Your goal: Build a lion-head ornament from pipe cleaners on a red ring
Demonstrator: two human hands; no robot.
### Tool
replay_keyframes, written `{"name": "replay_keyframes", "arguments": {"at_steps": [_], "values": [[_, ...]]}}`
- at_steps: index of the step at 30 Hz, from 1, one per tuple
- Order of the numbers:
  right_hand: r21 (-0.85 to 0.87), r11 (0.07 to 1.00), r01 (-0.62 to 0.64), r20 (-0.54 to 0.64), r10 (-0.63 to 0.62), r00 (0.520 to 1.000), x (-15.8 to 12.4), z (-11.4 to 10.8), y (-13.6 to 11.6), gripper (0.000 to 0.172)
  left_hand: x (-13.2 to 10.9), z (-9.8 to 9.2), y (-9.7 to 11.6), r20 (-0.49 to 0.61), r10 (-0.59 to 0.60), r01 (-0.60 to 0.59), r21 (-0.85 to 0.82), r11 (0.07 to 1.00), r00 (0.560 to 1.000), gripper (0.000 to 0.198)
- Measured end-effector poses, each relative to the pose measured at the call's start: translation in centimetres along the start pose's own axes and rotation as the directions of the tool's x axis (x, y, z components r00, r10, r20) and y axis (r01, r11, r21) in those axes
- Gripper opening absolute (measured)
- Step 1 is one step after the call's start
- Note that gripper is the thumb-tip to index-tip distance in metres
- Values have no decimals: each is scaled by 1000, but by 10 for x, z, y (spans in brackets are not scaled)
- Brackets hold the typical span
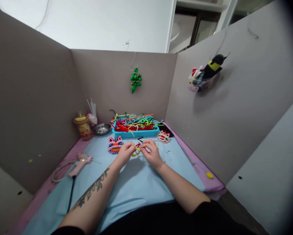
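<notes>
My left hand (127, 151) pinches one side of a small piece of bent yellow and red pipe cleaners (136, 153). My right hand (151, 153) has its fingers closed on the other side of the same piece, just above the blue-covered table. The fingers hide part of it. Beside my left hand lies a purple pipe-cleaner animal face (115, 146) with pointed ears and an orange mouth. A cream and red animal face (163, 137) sits beyond my right hand. Thin white and dark strands stick out around my right fingers.
A blue tray (136, 133) heaped with colourful pipe cleaners stands at the back. A pink glue gun (80, 165) with a cable lies left, near a metal bowl (102, 129) and a lidded cup (83, 128). Grey partitions (102, 78) enclose the table. A yellow disc (209, 175) lies right.
</notes>
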State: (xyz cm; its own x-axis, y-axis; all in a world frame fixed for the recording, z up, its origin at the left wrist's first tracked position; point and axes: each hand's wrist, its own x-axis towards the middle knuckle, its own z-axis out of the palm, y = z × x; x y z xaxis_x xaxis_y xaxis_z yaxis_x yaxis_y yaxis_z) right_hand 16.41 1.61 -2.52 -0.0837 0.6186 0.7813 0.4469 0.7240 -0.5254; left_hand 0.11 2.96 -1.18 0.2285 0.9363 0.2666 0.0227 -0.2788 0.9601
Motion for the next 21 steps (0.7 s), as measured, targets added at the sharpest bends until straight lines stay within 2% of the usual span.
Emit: {"name": "replay_keyframes", "arguments": {"at_steps": [3, 8, 13, 18, 21], "values": [[7, 1000, -25, 24, 25, 999, 0, 2, 1, 6, 0, 0, -3, 41, 64, -69, 131, 989, 997, 17], [14, 998, -55, 29, 55, 998, 0, 3, 1, 8, 0, 2, -2, 96, 127, -143, 181, 973, 987, 23], [14, 997, -80, -24, 80, 996, 0, 3, 0, 11, -1, 4, -3, 107, 125, -137, 116, 984, 986, 25], [19, 996, -89, -31, 89, 996, 0, 3, -2, 11, 2, 3, -12, 47, 86, -87, 12, 996, 995, 26], [19, 996, -87, -34, 87, 996, 0, 3, -2, 12, 3, 4, -14, 30, 65, -65, 5, 998, 997, 27]]}}
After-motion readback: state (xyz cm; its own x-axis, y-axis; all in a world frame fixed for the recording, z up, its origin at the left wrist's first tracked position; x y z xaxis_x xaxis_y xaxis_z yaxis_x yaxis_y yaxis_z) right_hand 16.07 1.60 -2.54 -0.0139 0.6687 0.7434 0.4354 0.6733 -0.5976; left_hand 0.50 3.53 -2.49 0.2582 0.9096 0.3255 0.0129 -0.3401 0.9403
